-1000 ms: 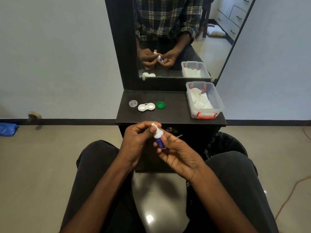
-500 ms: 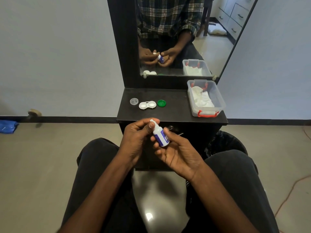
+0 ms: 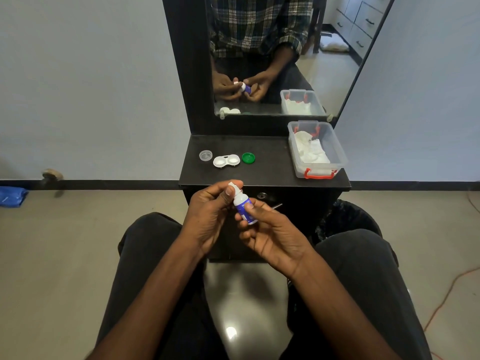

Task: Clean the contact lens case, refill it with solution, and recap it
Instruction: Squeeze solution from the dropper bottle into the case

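Right hand (image 3: 270, 231) pinches bottle (image 3: 243, 207) body, left hand (image 3: 210, 214) grip pinching its white cap (image 3: 232, 186), both above lap at worktop (image 3: 267, 162) edge; open case (image 3: 226, 160) on worktop between clear lid (image 3: 205, 155) and green lid (image 3: 248, 157), bin (image 3: 318, 149) at right.

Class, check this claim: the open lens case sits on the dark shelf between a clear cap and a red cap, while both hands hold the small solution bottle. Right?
Not quite. The head view shows the cap right of the lens case is green, not red. The clear cap, dark shelf, and both hands, left and right, on the solution bottle are correct.
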